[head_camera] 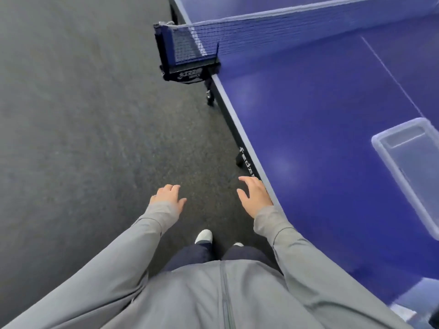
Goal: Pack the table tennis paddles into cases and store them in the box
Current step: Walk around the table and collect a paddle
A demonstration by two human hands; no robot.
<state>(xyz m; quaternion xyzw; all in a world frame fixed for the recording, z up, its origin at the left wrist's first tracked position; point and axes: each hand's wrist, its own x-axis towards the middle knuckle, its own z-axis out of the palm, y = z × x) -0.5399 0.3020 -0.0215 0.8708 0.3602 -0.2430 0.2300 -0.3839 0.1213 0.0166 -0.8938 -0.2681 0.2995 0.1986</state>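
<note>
A clear plastic box (384, 160) sits on the blue table tennis table (320, 127) at the right edge of the head view; nothing shows inside it. No paddles or cases are in view. My left hand (167, 198) hangs over the grey floor, fingers loosely curled, holding nothing. My right hand (255, 197) hovers beside the table's near side edge, fingers relaxed and spread, also holding nothing. Both arms wear grey sleeves.
The net (261, 29) and its black clamp post (187, 67) stand ahead across the table. Dark table legs (210, 96) reach the grey carpet floor (83, 127), which spreads wide to the left. My feet (203, 236) are below.
</note>
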